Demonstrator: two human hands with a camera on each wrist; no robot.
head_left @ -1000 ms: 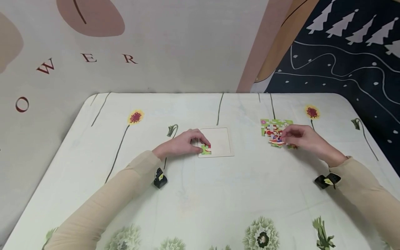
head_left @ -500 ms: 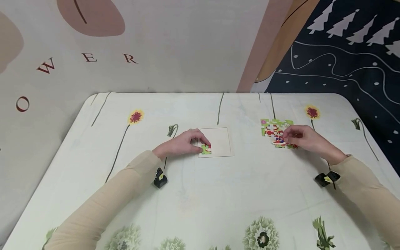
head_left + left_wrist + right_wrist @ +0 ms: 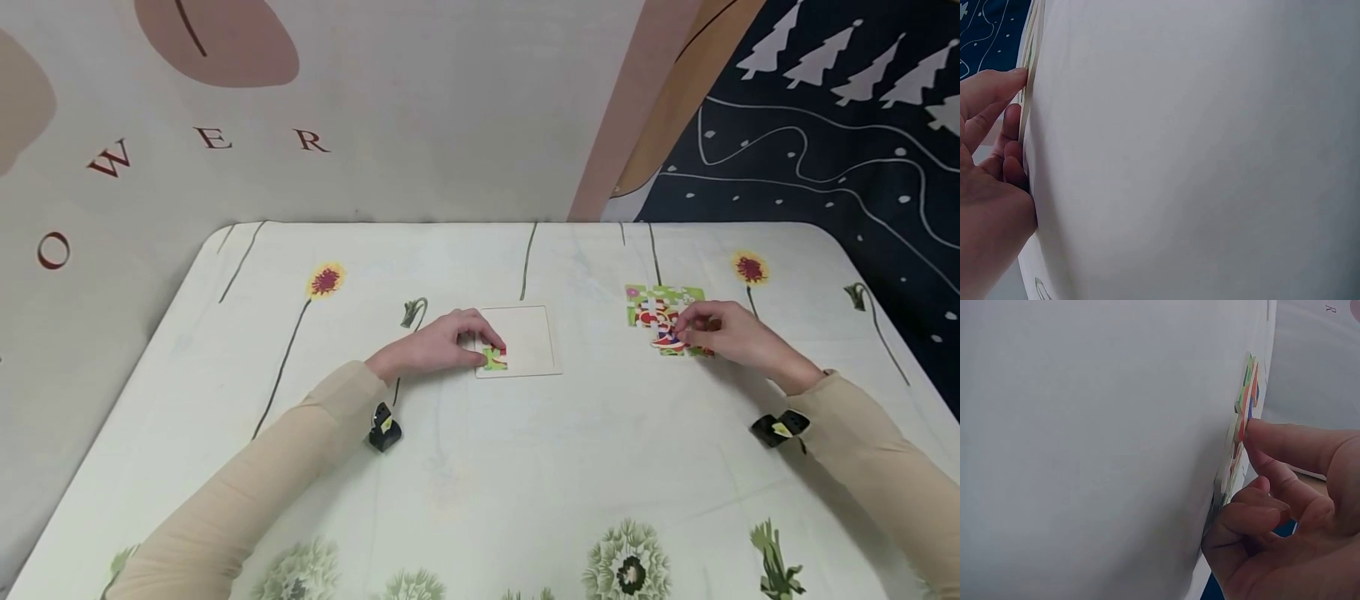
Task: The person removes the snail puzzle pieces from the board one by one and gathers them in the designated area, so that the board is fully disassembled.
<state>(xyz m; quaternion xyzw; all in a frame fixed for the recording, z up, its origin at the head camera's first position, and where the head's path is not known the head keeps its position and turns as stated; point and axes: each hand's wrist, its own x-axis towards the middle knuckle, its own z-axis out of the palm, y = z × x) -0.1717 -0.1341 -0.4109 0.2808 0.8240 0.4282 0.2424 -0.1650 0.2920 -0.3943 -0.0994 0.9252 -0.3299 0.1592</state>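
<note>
In the head view, my left hand (image 3: 450, 340) rests at the left side of a pale puzzle tray (image 3: 528, 342). Its thumb and fingertip touch a green and red puzzle piece (image 3: 495, 359) in the tray's near left corner. At the right, a patch of puzzle pieces (image 3: 682, 295) lies on the cloth, green-edged with red and white figures. My right hand (image 3: 731, 333) is over that patch. Between thumb and finger it pinches a blue and red puzzle piece (image 3: 666, 335), seen edge-on and slightly raised in the right wrist view. My hand hides part of the patch.
A white cloth (image 3: 480, 467) printed with flowers and stems covers the table. Behind it hangs a pale wall covering (image 3: 450, 125) with letters, and a dark panel (image 3: 810, 167) with white trees stands at the right.
My right hand has shifted the pinched puzzle piece slightly right and up over the patch. My left hand and the tray have stayed put.
</note>
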